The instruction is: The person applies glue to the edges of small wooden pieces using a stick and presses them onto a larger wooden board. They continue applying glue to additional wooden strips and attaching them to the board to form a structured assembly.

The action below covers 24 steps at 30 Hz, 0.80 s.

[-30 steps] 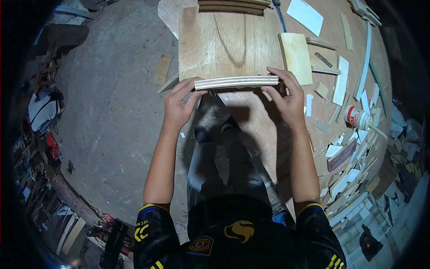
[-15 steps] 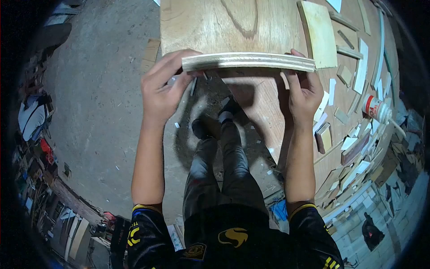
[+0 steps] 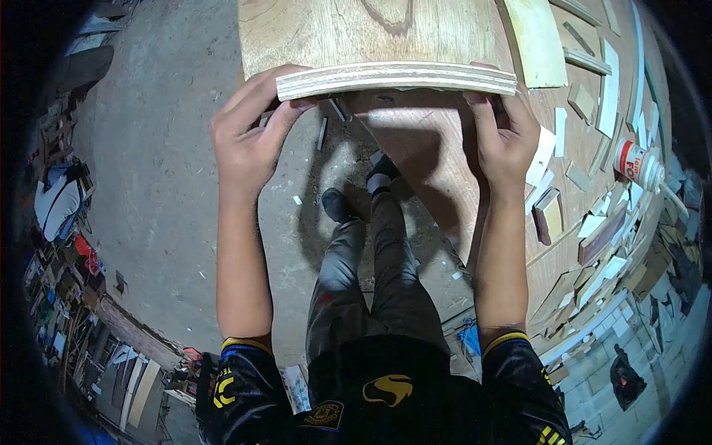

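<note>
A wide plywood panel [image 3: 356, 37] is held up in front of me, its layered near edge facing my body. My left hand [image 3: 248, 137] grips the left corner, thumb beneath and fingers over the side. At the right corner my right hand [image 3: 508, 137] holds it the same way, thumb under the edge, with some fingers hidden behind the board. Below the panel, the corner of a wooden worktable [image 3: 434, 159] shows, with the shadow of board and arms on it.
On the table to the right lie a pale wood block [image 3: 535, 44], many offcuts [image 3: 608, 85] and a white glue bottle [image 3: 638, 165] with a red label. Scrap wood [image 3: 141, 393] is heaped at lower left on the concrete floor [image 3: 156, 170].
Both hands have raised the plywood panel slightly away from me, its left end moving left. The view has shifted a little, and both hands keep their grip.
</note>
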{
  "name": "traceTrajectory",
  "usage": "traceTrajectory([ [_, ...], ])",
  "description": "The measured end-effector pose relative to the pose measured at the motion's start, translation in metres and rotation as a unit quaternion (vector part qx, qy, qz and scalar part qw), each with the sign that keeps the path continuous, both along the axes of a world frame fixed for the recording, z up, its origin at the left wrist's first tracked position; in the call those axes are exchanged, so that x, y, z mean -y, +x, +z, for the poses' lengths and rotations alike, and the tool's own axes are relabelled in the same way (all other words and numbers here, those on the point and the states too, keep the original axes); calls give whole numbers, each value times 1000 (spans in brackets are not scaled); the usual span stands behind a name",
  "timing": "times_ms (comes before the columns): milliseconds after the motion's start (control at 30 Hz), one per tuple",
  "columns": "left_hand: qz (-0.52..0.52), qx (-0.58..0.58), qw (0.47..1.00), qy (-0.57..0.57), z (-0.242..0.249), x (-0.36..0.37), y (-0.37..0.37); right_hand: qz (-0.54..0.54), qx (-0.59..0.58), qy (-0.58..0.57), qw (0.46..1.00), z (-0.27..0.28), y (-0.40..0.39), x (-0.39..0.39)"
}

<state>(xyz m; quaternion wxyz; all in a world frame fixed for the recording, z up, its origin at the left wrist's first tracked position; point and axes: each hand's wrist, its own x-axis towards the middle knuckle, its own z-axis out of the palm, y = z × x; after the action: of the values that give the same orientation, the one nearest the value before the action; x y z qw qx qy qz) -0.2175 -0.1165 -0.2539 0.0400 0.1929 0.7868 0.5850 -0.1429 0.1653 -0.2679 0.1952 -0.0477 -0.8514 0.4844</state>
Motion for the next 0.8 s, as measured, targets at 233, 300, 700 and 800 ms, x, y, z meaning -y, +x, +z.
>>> traceTrajectory([
  [233, 3, -8, 998, -58, 3, -1, 1, -3, 18, 34, 999, 6, 1, 1],
  [300, 2, -18, 998, -65, 4, -1, 1, -3, 16, 46, 999, 8, 1, 0],
  [700, 20, -4, 999, -48, 5, -6, 1, 5, 1, 57, 998, 11, -4, 2],
  [800, 5, 9, 999, -53, 1, -3, -1, 6, 1, 62, 998, 10, -3, 2],
])
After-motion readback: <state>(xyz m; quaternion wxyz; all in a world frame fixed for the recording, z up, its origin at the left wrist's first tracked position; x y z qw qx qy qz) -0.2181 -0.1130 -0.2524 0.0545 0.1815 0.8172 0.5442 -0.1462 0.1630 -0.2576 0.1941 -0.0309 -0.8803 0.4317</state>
